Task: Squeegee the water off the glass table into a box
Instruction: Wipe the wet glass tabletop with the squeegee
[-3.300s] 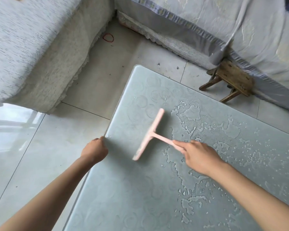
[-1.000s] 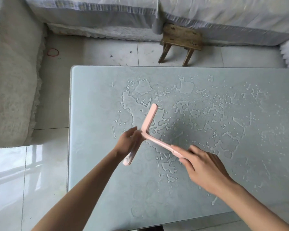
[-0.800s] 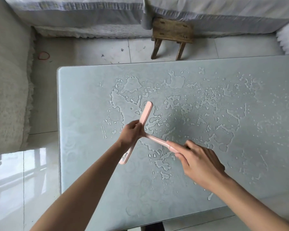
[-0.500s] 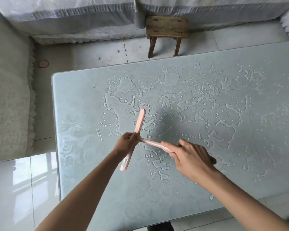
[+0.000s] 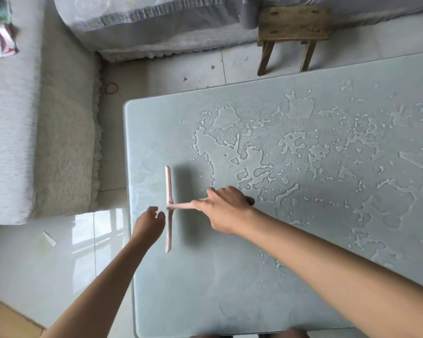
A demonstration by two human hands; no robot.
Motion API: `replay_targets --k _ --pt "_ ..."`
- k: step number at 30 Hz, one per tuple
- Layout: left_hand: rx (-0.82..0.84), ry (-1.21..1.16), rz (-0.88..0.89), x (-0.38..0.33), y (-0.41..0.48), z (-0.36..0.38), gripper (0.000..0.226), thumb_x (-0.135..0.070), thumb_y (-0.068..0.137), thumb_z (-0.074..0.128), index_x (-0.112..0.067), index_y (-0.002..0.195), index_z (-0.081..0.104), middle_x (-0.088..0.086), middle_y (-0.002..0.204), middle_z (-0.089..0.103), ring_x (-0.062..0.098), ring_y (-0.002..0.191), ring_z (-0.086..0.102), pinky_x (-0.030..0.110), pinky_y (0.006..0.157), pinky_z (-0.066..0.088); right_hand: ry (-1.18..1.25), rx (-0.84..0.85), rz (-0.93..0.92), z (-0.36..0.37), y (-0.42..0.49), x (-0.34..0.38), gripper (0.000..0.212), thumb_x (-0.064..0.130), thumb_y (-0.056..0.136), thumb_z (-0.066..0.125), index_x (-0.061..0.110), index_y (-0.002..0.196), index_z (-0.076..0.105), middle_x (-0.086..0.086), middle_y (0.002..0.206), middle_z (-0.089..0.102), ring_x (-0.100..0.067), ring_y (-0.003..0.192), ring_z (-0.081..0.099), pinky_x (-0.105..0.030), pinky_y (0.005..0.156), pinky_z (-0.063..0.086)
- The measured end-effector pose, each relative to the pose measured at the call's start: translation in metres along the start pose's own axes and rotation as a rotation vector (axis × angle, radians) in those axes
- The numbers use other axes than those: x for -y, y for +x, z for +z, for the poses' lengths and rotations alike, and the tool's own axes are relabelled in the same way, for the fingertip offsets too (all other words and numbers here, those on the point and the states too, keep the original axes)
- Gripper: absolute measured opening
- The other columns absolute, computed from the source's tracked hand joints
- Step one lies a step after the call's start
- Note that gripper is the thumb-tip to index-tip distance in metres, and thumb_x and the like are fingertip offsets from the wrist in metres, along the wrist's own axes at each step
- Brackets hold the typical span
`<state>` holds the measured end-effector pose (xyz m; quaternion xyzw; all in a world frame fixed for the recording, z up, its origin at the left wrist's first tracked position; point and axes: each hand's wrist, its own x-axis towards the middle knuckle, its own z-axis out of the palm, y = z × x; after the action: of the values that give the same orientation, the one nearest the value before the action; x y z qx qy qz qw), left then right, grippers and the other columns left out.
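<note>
**Near the table's left edge: squeegee over dry glass**

Near the left edge of the glass table (image 5: pixel 156 289), the pink squeegee (image 5: pixel 168 191) sits with its long blade running parallel to that edge, far end to near end. Its shadow falls on the glass just to the right of the blade. I cannot tell whether the blade's edge touches the glass.

My right hand (image 5: pixel 226 209) grasps the squeegee's handle, fingers wrapped round it. The handle points right, toward the middle of the table. The arm reaches in from the near right corner.

My left hand (image 5: pixel 147 225) is over the strip between the blade and the left edge, just beside the blade's middle. Its fingers are loosely curled and hold nothing. I cannot tell whether the fingertips brush the blade.

Water (image 5: pixel 300 108) lies in ragged puddles and beads across the middle of the table and on toward the right and far edges. The glass around the squeegee and along the left and near edges looks dry.

Off the table:
- a wooden stool (image 5: pixel 293 28) stands on the tiled floor (image 5: pixel 59 264) beyond the far edge
- a cloth-covered sofa (image 5: pixel 64 154) stands beyond the left edge
- a red rubber band (image 5: pixel 111 88) lies on the tiles off the far left corner
</note>
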<state>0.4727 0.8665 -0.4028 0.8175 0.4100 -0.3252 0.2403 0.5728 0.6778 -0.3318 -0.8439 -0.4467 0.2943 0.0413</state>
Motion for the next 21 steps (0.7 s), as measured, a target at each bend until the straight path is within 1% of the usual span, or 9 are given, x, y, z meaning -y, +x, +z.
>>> replay_targets --k 2,5,8,10,13,16,18,20,21 --pt "0.019 0.014 0.018 0.003 0.004 0.001 0.045 -0.018 0.098 0.039 -0.006 0.141 0.041 0.014 0.144 0.046 0.031 0.131 0.043 0.032 0.104 0.033 -0.048 0.040 0.035 0.001 0.006 0.000 0.047 0.008 0.088 0.048 0.026 0.130 0.049 -0.012 0.109 0.056 -0.029 0.094 0.061 -0.033 0.065 0.034" --pt "0.062 0.071 0.084 0.002 0.010 0.006 0.048 -0.013 0.097 0.039 -0.006 0.144 0.037 0.011 0.150 0.037 0.026 0.139 0.033 0.031 0.112 0.025 -0.046 0.084 0.112 -0.001 -0.003 -0.005 0.043 0.007 0.087 0.048 0.022 0.127 0.052 -0.012 0.108 0.056 -0.029 0.097 0.061 -0.033 0.067 0.035" --pt "0.079 0.097 0.132 -0.001 0.017 0.009 0.051 -0.008 0.093 0.039 -0.007 0.144 0.037 0.008 0.155 0.029 0.022 0.143 0.026 0.031 0.115 0.021 -0.088 0.113 0.158 -0.014 -0.017 -0.009 0.040 0.006 0.085 0.048 0.019 0.122 0.055 -0.012 0.104 0.059 -0.029 0.096 0.061 -0.032 0.065 0.037" --pt "0.084 0.107 0.155 -0.003 0.021 0.011 0.053 -0.006 0.091 0.039 -0.009 0.144 0.038 0.006 0.156 0.026 0.020 0.143 0.025 0.031 0.116 0.021 -0.156 0.119 0.127 -0.027 -0.024 -0.007 0.039 0.005 0.083 0.051 0.017 0.119 0.057 -0.010 0.102 0.061 -0.026 0.092 0.061 -0.031 0.063 0.036" --pt "0.092 0.083 0.181 -0.006 0.024 0.015 0.054 -0.002 0.089 0.039 -0.008 0.143 0.039 0.006 0.153 0.033 0.022 0.140 0.031 0.031 0.112 0.026 -0.177 0.122 0.037 -0.036 -0.027 0.009 0.037 0.004 0.081 0.053 0.016 0.116 0.058 -0.011 0.101 0.060 -0.027 0.087 0.061 -0.031 0.059 0.037" --pt "0.045 0.012 0.171 -0.004 0.026 0.019 0.053 0.003 0.086 0.039 -0.006 0.139 0.043 0.008 0.148 0.040 0.024 0.133 0.039 0.031 0.106 0.033 -0.179 0.137 -0.041 -0.032 -0.013 0.026 0.035 0.007 0.084 0.054 0.016 0.117 0.057 -0.011 0.103 0.059 -0.026 0.089 0.059 -0.030 0.054 0.029" --pt "0.026 -0.014 0.173 -0.001 0.027 0.017 0.054 0.005 0.085 0.038 -0.007 0.136 0.046 0.008 0.145 0.043 0.025 0.131 0.042 0.031 0.103 0.035 -0.172 0.127 -0.040 -0.026 -0.001 0.029 0.039 0.008 0.086 0.054 0.019 0.123 0.054 -0.011 0.108 0.059 -0.026 0.093 0.059 -0.030 0.058 0.031" --pt "0.014 -0.021 0.189 0.002 0.030 0.015 0.055 0.007 0.084 0.036 -0.008 0.136 0.047 0.008 0.143 0.046 0.025 0.131 0.042 0.031 0.103 0.035 -0.137 0.132 0.008 -0.019 0.004 0.025 0.045 0.007 0.086 0.053 0.022 0.129 0.049 -0.012 0.111 0.057 -0.027 0.095 0.061 -0.032 0.063 0.036" --pt "0.004 -0.019 0.202 0.003 0.032 0.013 0.055 0.007 0.083 0.035 -0.009 0.135 0.048 0.008 0.143 0.046 0.025 0.130 0.043 0.032 0.103 0.036 -0.124 0.137 0.040 -0.018 0.002 0.020 0.045 0.007 0.086 0.052 0.021 0.128 0.050 -0.013 0.111 0.057 -0.028 0.094 0.061 -0.032 0.065 0.038"
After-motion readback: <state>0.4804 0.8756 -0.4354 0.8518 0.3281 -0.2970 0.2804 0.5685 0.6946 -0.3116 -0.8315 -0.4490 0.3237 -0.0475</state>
